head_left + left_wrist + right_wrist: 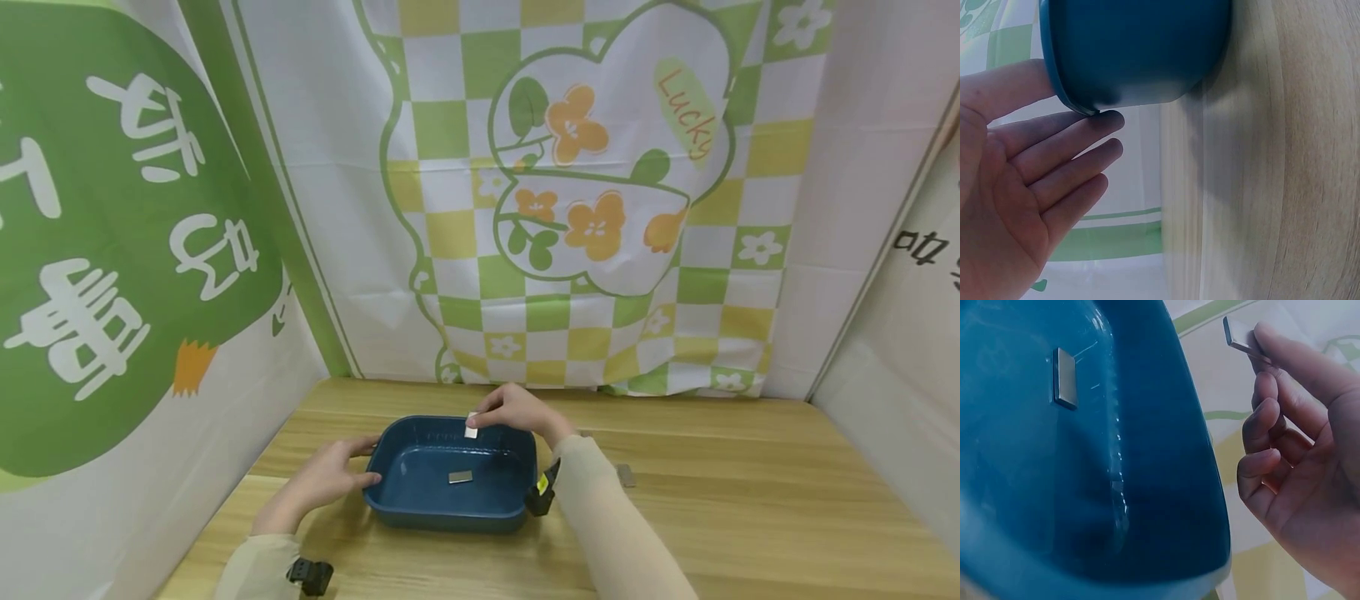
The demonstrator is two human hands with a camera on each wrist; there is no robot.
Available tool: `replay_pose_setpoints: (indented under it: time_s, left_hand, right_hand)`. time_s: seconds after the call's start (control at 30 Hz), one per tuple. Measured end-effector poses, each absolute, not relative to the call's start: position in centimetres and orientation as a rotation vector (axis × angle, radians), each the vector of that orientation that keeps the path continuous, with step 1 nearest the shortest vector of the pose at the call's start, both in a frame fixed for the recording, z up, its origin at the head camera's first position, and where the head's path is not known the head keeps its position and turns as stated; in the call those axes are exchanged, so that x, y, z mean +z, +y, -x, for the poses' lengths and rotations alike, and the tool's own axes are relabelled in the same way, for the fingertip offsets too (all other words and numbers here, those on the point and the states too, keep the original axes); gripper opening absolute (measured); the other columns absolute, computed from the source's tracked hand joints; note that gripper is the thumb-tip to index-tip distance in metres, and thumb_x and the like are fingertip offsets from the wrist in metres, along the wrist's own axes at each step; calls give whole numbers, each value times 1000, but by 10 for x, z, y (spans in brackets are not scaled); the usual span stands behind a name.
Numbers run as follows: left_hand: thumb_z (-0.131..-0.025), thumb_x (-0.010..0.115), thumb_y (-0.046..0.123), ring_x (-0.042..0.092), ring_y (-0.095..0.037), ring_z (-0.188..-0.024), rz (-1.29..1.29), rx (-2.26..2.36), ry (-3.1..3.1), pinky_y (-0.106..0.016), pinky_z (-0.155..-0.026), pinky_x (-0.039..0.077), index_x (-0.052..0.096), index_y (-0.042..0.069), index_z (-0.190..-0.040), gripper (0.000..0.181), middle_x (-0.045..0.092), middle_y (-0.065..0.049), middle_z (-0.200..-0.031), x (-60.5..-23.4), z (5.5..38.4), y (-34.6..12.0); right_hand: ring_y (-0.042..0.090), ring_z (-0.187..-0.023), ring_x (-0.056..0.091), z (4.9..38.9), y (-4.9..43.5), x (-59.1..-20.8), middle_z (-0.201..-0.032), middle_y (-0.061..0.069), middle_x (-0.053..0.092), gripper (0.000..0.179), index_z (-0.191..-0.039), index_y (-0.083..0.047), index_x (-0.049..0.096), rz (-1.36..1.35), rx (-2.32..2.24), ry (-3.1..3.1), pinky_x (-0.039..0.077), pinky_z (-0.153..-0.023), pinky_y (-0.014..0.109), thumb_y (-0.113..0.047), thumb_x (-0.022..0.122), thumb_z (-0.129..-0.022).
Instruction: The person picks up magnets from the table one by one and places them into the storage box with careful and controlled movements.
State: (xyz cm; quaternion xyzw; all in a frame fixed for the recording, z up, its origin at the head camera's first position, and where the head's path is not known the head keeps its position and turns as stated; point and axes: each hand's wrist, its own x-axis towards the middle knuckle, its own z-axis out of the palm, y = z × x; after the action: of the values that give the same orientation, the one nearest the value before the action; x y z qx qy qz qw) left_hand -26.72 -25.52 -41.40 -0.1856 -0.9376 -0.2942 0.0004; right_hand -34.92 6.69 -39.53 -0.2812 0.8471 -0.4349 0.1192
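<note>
A dark blue rectangular basin (450, 523) stands on the wooden table. My left hand (330, 473) is at its left end, thumb at the rim. In the left wrist view the fingers (1075, 164) are nearly straight and spread beside the basin's outer wall. Above the far rim, my right hand (517, 412) pinches a small flat silver rectangular block (471, 426) between thumb and fingertips. The right wrist view shows this block (1241, 336) tilted and clear of the basin. A similar silver block (461, 477) lies on the basin floor, which shows glossy glints.
A thin grey rectangular piece (626, 476) lies on the table (750, 500) right of my right forearm. Another small piece (587, 433) shows beside the right wrist, partly hidden. Behind the table hangs a checkered cloth (532, 312); a green-and-white printed cloth (150, 250) hangs on the left.
</note>
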Motion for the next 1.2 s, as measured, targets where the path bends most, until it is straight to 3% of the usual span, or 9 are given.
replay_pose_setpoints:
  time_s: [0.17, 0.5, 0.73, 0.83, 1.03, 1.2]
  left_hand:
    - [-82, 74, 22, 54, -39, -119, 582, -906, -2947, -57, -99, 40, 52, -2, -133, 61, 62, -19, -124, -414, 267, -256]
    - [-81, 74, 22, 55, -39, -119, 578, -888, -2942, -57, -99, 40, 52, -2, -132, 61, 62, -19, -123, -414, 266, -257]
    - [-81, 74, 22, 54, -40, -119, 572, -906, -2943, -58, -98, 41, 52, -2, -132, 60, 62, -20, -123, -414, 266, -256]
    - [-81, 74, 22, 54, -40, -119, 572, -908, -2941, -58, -99, 41, 52, -1, -132, 61, 62, -19, -123, -415, 267, -256]
    - [-81, 75, 23, 55, -40, -118, 580, -906, -2943, -58, -98, 41, 52, -2, -132, 61, 63, -19, -123, -414, 266, -255]
    - [-81, 75, 24, 55, -40, -118, 571, -906, -2949, -58, -98, 41, 52, -1, -132, 62, 63, -19, -123, -413, 267, -254]
  right_hand:
    - [11, -94, 65, 352, 59, -397, -99, -1, 73, 18, -89, -13, 78, 848, -1294, 2452, 52, -89, 34, -29, 70, -86]
    - [10, -93, 64, 356, 49, -406, -97, -6, 73, 17, -85, -19, 78, 783, -1315, 2482, 52, -85, 33, -34, 71, -84]
    - [32, -92, 64, 355, 49, -407, -93, -3, 73, 18, -85, -17, 78, 770, -1354, 2464, 51, -85, 49, -33, 72, -84]
    - [35, -89, 64, 355, 49, -408, -90, -2, 73, 18, -86, -16, 78, 770, -1357, 2460, 52, -84, 49, -33, 72, -84]
    - [16, -75, 65, 357, 50, -410, -87, -1, 73, 18, -87, -13, 78, 795, -1344, 2448, 55, -74, 36, -30, 72, -84]
    - [14, -72, 65, 357, 51, -411, -84, 1, 73, 19, -87, -11, 78, 783, -1343, 2436, 54, -79, 46, -28, 72, -84]
